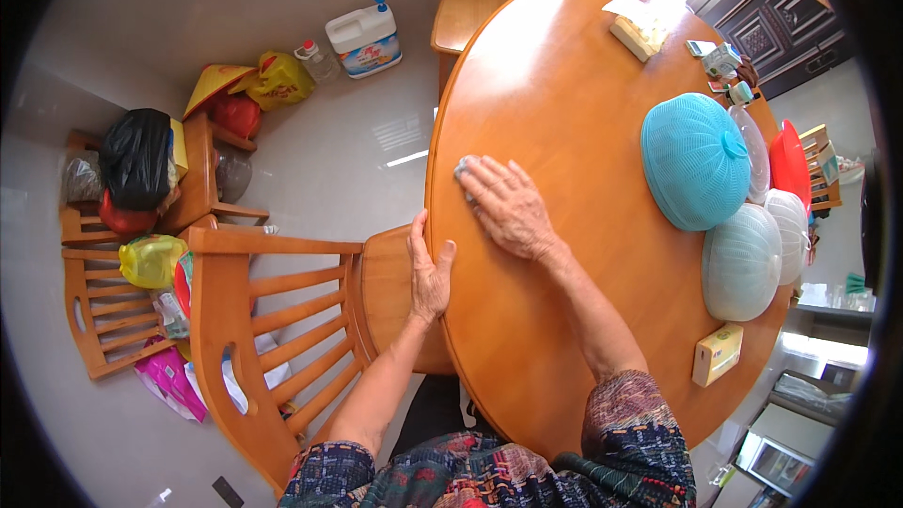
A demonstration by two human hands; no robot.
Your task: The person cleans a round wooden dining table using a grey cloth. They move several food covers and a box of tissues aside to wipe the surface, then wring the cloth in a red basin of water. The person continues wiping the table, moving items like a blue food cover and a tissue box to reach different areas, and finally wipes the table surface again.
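Note:
My right hand (509, 208) lies flat on the round wooden table (564, 141), its palm over a small greyish cloth (461, 168). Most of that cloth is hidden; only a bit shows past the fingertips, near the table's left edge. My left hand (432, 269) rests against the same rim, thumb raised and apart from the fingers, with nothing visible in it. To the right of my hands a blue mesh food cover (695, 162) stands on the table. Two whitish food covers (742, 261) sit beside it.
A wooden chair (275, 296) stands close at my left. One tissue pack (717, 354) lies at the table's right side, another (637, 35) at its far end. A red plastic basin (789, 162) tilts behind the covers. Along the wall are a white jug (365, 42) and bags (137, 159).

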